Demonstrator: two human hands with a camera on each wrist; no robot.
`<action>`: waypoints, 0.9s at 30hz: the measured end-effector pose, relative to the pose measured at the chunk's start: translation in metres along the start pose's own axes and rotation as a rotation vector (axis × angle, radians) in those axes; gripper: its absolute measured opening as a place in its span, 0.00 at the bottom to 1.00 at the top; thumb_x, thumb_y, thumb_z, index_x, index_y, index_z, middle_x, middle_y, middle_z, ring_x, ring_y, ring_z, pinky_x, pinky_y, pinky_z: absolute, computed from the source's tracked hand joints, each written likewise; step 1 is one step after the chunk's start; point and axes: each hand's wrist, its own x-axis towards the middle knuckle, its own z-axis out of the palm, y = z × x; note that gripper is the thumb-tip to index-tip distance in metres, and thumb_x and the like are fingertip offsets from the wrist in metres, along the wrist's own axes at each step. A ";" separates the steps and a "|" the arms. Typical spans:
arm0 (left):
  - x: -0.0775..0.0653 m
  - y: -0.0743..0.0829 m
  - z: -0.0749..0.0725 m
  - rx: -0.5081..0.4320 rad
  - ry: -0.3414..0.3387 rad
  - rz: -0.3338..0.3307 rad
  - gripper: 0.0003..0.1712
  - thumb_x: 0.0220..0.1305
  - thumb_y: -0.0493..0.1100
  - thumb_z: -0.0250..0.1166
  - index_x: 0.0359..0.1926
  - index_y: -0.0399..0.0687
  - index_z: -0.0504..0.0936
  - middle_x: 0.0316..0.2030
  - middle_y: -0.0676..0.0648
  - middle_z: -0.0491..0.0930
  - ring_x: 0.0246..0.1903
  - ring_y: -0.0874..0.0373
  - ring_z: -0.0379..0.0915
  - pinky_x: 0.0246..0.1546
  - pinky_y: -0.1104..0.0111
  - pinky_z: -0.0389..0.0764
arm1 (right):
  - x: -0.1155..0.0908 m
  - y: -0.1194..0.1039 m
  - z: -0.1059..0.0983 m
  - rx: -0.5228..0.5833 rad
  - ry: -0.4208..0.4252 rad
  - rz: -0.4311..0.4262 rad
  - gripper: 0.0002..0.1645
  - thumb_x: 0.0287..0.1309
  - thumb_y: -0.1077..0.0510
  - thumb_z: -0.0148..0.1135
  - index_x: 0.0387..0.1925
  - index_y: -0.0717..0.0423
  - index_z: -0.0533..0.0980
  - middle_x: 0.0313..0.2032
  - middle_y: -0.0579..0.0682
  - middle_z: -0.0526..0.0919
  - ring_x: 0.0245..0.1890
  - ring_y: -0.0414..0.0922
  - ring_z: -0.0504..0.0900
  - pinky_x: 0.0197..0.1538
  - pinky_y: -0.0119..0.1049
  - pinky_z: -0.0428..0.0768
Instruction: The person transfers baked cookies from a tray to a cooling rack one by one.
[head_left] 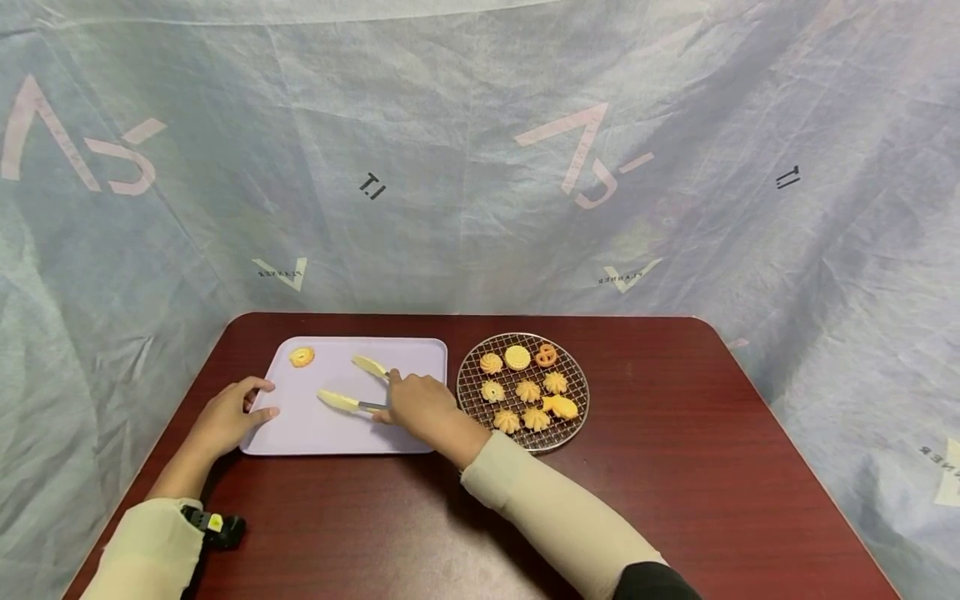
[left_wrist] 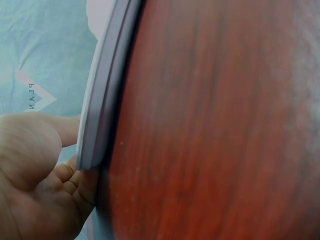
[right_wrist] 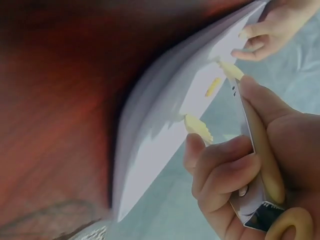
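A pale lilac tray (head_left: 300,429) lies on the table, with one golden ring-like cookie (head_left: 302,357) near its far left corner. At the tray's left side my left hand (head_left: 225,417) grips the rim, thumb and fingers around the edge in the left wrist view. Fingers curled, my right hand (head_left: 426,408) holds a pair of tongs (right_wrist: 260,145) with pale yellow tips. The tongs' arms are spread, their tips low over the middle of the tray and nothing between them. In the right wrist view the cookie (right_wrist: 213,87) shows between the two tips.
Right of the tray stands a round wire rack (head_left: 587,392) bearing several cookies, among them a pretzel (head_left: 546,355) and a fish-shaped one (head_left: 559,407). The right forearm passes in front of the rack. Grey fabric (head_left: 465,250) hangs behind the dark red table (head_left: 675,467).
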 end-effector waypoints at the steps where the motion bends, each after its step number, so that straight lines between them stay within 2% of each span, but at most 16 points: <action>1: 0.000 0.000 0.000 0.002 0.000 0.001 0.25 0.68 0.40 0.70 0.60 0.34 0.75 0.39 0.36 0.72 0.39 0.43 0.68 0.35 0.58 0.67 | 0.004 -0.003 0.000 0.006 -0.004 0.008 0.52 0.60 0.24 0.61 0.74 0.53 0.67 0.45 0.53 0.87 0.40 0.50 0.87 0.39 0.43 0.83; 6: 0.001 -0.001 -0.001 0.010 -0.010 0.004 0.25 0.68 0.40 0.70 0.61 0.34 0.75 0.40 0.35 0.73 0.39 0.43 0.69 0.35 0.57 0.68 | 0.024 -0.020 -0.003 0.028 -0.020 0.031 0.50 0.62 0.26 0.61 0.74 0.52 0.67 0.50 0.51 0.86 0.45 0.48 0.86 0.44 0.41 0.83; 13: 0.000 0.001 -0.001 0.011 -0.019 -0.009 0.25 0.68 0.39 0.70 0.61 0.34 0.74 0.40 0.35 0.72 0.39 0.42 0.69 0.35 0.57 0.68 | 0.052 -0.040 -0.004 0.042 -0.038 0.053 0.46 0.64 0.27 0.60 0.73 0.50 0.68 0.51 0.48 0.85 0.47 0.46 0.85 0.44 0.41 0.83; 18: 0.001 0.002 0.000 0.013 -0.023 -0.008 0.25 0.68 0.39 0.70 0.61 0.34 0.74 0.40 0.34 0.72 0.39 0.42 0.69 0.36 0.57 0.68 | 0.064 -0.052 -0.006 0.031 -0.065 0.075 0.43 0.65 0.28 0.59 0.71 0.48 0.69 0.52 0.45 0.85 0.47 0.44 0.85 0.43 0.40 0.83; 27: 0.001 0.001 -0.002 0.008 -0.024 -0.005 0.25 0.68 0.40 0.70 0.61 0.35 0.75 0.40 0.35 0.72 0.39 0.43 0.68 0.35 0.58 0.67 | 0.074 -0.058 -0.007 -0.029 -0.029 0.024 0.28 0.68 0.30 0.57 0.53 0.45 0.75 0.43 0.42 0.84 0.38 0.42 0.83 0.35 0.38 0.81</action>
